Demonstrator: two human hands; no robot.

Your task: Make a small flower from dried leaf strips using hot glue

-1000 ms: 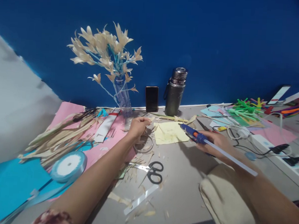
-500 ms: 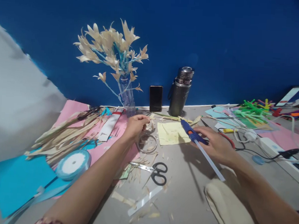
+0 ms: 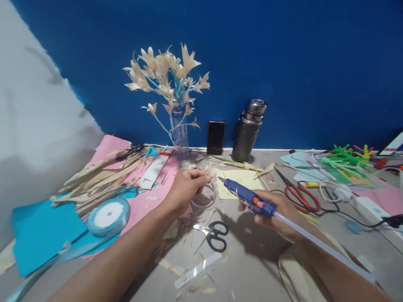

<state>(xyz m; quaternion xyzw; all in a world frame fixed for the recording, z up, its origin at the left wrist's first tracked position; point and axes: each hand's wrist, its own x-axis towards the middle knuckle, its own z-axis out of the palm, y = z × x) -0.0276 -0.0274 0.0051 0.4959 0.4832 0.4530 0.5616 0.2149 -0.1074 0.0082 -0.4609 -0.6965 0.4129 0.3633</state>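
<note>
Moved since the earlier frame: glue gun (image 3: 248, 196), its nozzle (image 3: 221, 179) brought just beside the left grip (image 3: 187, 187). Right grip (image 3: 279, 214): wrapped round the gun. Left grip: pinching a small pale piece (image 3: 213, 173), detail blurred. Yellow paper (image 3: 244, 176): right of the left grip. Hazard: overshoot by the right grip could press a possibly hot nozzle into the left.

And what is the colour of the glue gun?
The glue gun is blue with some orange; head view.
</note>
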